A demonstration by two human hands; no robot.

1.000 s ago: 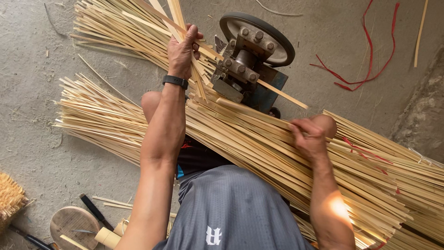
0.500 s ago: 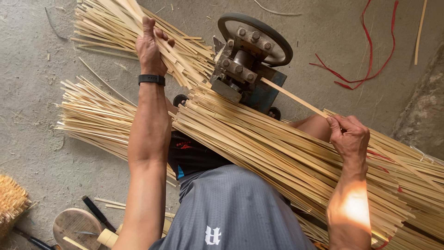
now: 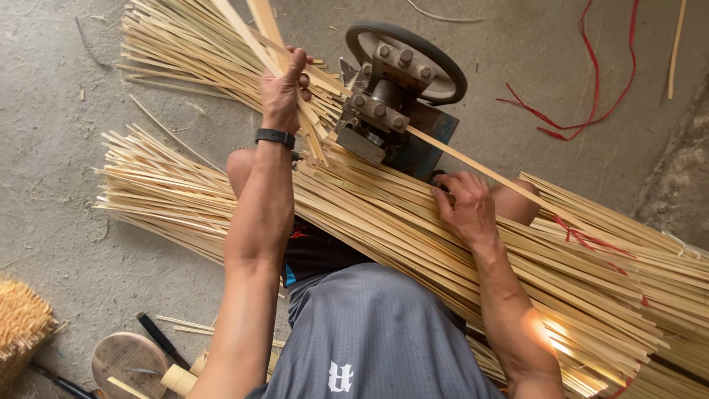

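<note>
Head view: left hand (image 3: 284,89) grips bamboo strip (image 3: 255,44).

Soft, even daylight is filling the scene, shadows staying faint; a bright sun patch is glaring on the right forearm (image 3: 545,332); focus is holding sharp.

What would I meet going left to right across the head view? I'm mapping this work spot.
Straw brush → round wooden disc → left hand → wheeled metal machine → right hand → red cord.
</note>
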